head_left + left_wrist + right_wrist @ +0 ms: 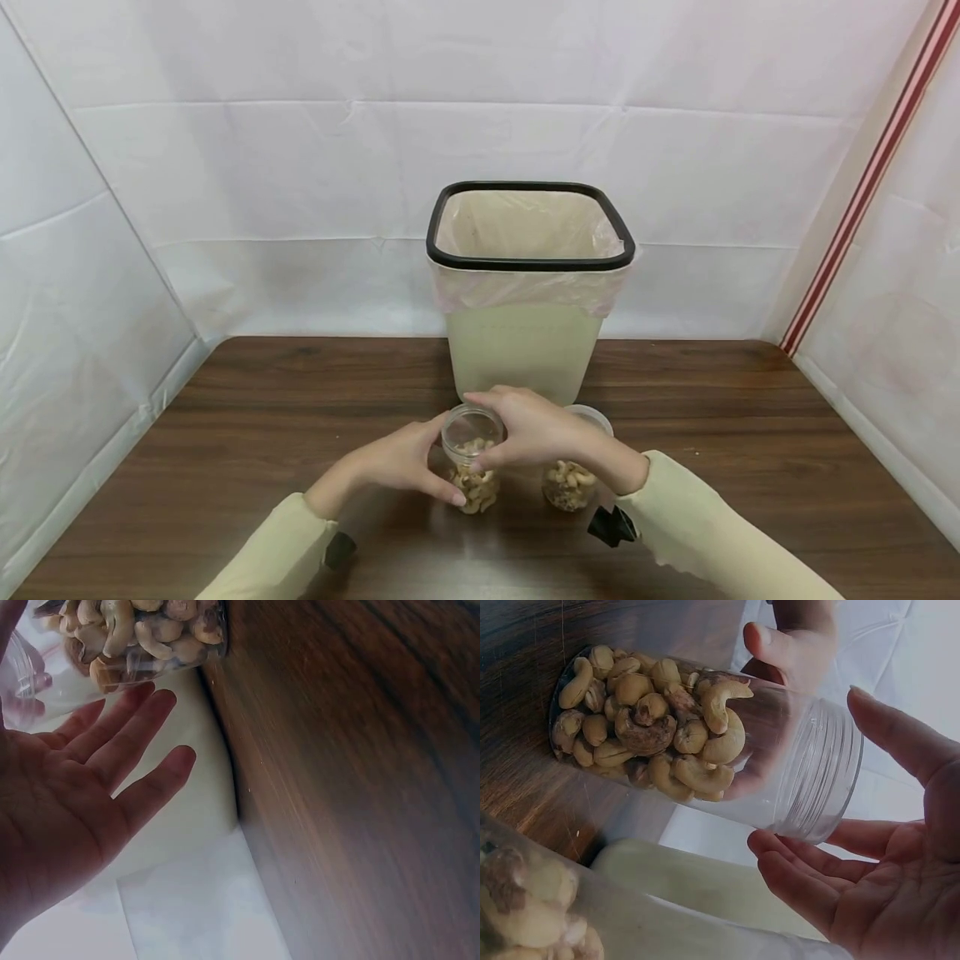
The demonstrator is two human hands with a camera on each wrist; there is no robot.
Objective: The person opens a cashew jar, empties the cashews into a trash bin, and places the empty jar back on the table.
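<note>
In front of the bin (525,354), a clear jar (477,490) part-filled with cashews (697,742) stands; the left hand (405,458) spreads wide about its side, the right hand (536,429) wide around its top. Another cashew jar (568,487) also fronts the bin.

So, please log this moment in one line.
left jar: upright, cashews inside; left hand: at its side; right hand: at its top; bin: behind

I can pass over the table (720,450) on either outer side — but ahead the lined bin (521,346) blocks me, and only a narrow gap parts the left jar (480,487) from the right jar (567,487).
</note>
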